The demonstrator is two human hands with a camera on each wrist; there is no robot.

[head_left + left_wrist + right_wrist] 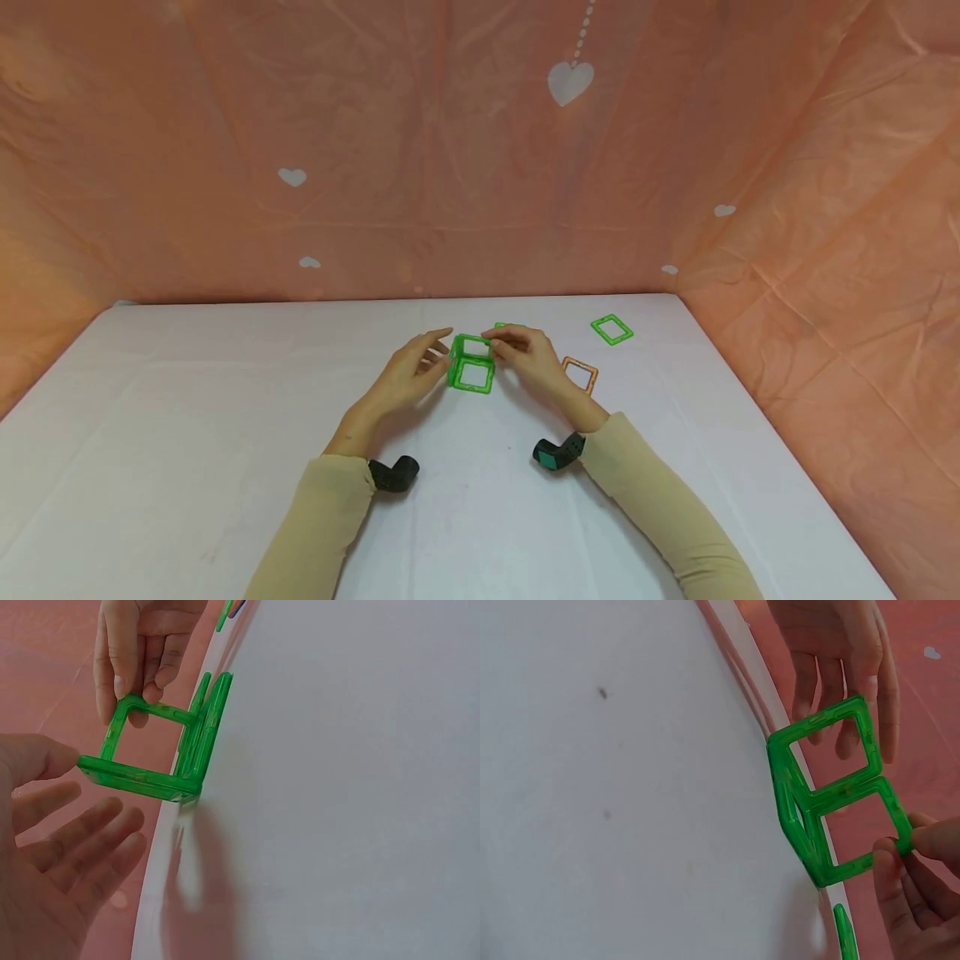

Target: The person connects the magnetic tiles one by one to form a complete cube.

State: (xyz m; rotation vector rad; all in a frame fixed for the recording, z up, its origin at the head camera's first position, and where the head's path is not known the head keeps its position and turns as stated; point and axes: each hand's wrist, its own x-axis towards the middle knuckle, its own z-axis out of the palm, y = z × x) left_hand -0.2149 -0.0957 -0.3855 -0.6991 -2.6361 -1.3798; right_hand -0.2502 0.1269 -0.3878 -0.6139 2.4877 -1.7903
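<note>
Several green square magnetic tiles are joined at right angles into a partial box on the white table. In the head view, one tile lies at the front, another stands behind it, and a third forms the left side. My right hand pinches the upper right corner of the standing tile between thumb and fingers; the right wrist view shows this pinch at the tile's corner. Beside the left tile is my left hand, its fingers spread and relaxed, with one fingertip right at the tile's edge.
An orange square tile lies by my right wrist, partly covered. Farther back on the right is a loose green tile. Another green tile shows partly behind my right hand. A pink curtain borders the white table.
</note>
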